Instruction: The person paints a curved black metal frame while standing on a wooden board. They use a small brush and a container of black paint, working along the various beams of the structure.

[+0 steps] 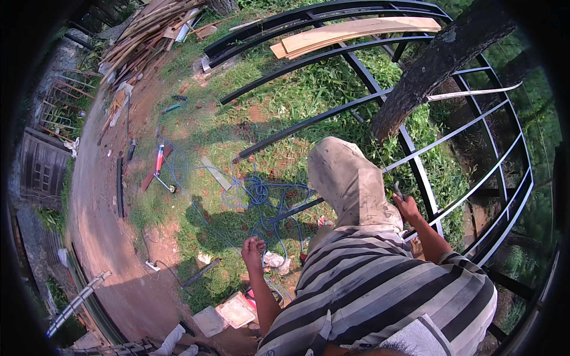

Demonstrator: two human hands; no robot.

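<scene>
My right hand (pixel 408 209) is closed around a dark grey metal hand tool (pixel 398 191) whose short curved end sticks out past my fingers. It is beside my bent knee, close to the thin crossbars of the black metal frame (pixel 415 157). My left hand (pixel 253 247) hangs lower at my left side with its fingers curled. Whether anything small is in them is hidden. Below that hand, tangled blue hose (pixel 258 193) and a crumpled pale bag (pixel 274 260) lie on the grass.
Long wooden boards (pixel 362 32) rest across the frame's far beams. A tree trunk (pixel 439 65) leans through the frame at right. On the left lie a red-handled grinder-like tool (pixel 159 160), a white power strip (pixel 152 266) and, farther off, a timber pile (pixel 145 35).
</scene>
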